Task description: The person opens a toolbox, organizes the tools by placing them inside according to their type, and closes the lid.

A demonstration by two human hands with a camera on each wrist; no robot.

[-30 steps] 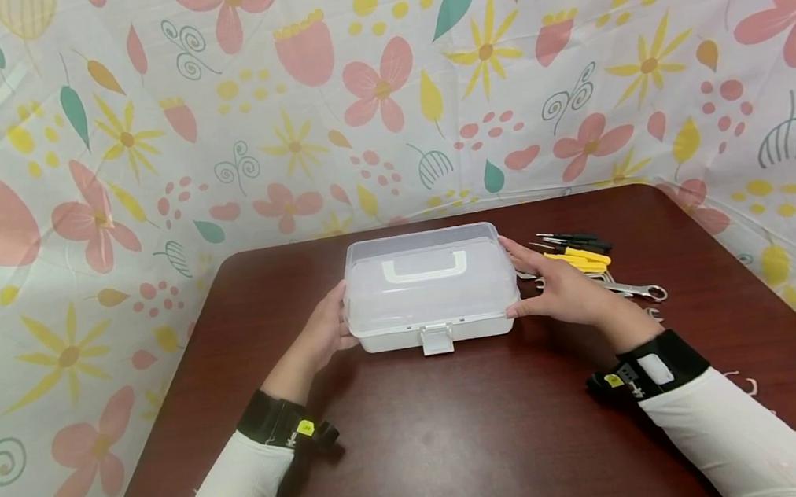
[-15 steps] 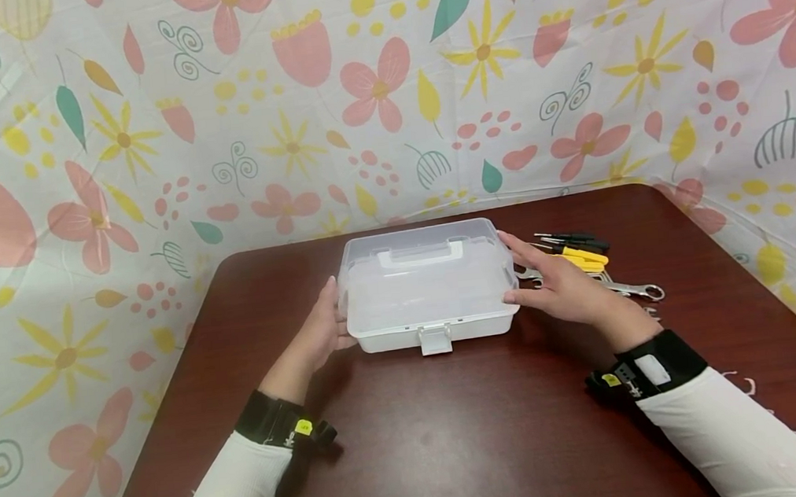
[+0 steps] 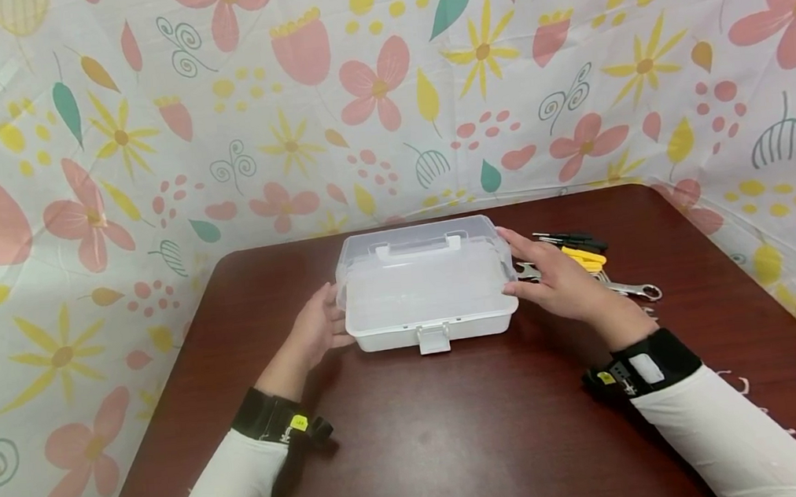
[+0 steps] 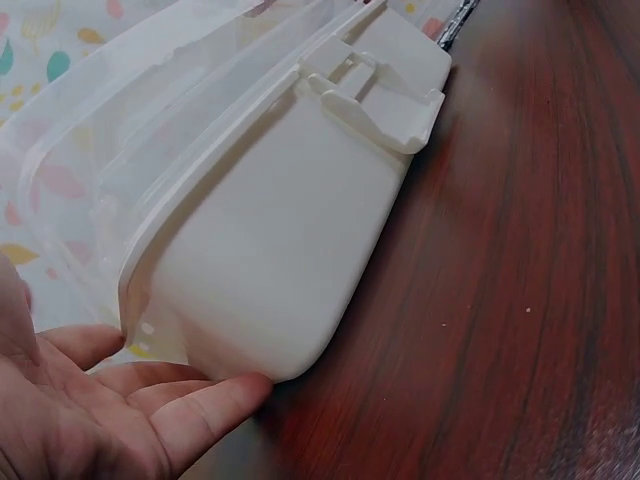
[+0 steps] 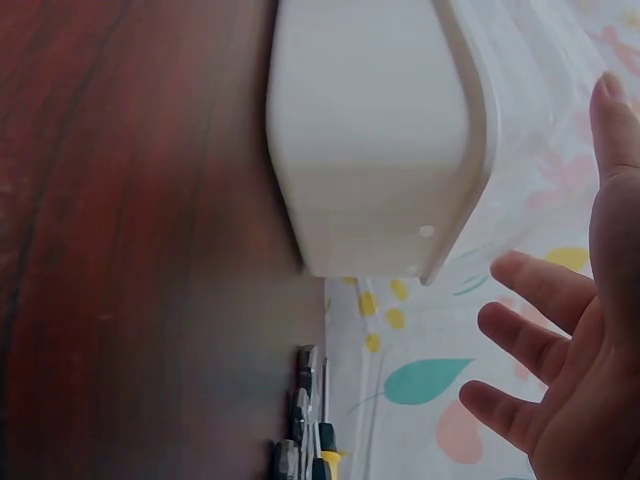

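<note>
A white plastic toolbox [image 3: 434, 330] with a clear lid [image 3: 418, 239] stands on the table, its front latch [image 3: 434, 338] hanging down. The lid is raised at the front and tilted back, with a white handle on top. My left hand [image 3: 314, 328] is at the toolbox's left end. In the left wrist view its fairly straight fingers [image 4: 215, 410] touch the base's corner. My right hand [image 3: 550, 278] is beside the lid's right end, thumb and fingers extended. The right wrist view shows its fingers [image 5: 545, 290] spread and apart from the base [image 5: 380, 140].
Right of the toolbox lie black-handled screwdrivers [image 3: 575, 241], a yellow-handled tool [image 3: 587, 259] and wrenches [image 3: 632, 289], partly behind my right hand. Small whitish pieces [image 3: 742, 384] lie by the right sleeve. A floral cloth [image 3: 387, 123] hangs behind the dark red-brown table [image 3: 421, 436].
The clear lid has swung up and back, its front edge rising off the base and the handle tipping away. Both hands have stayed near the toolbox's ends.
</note>
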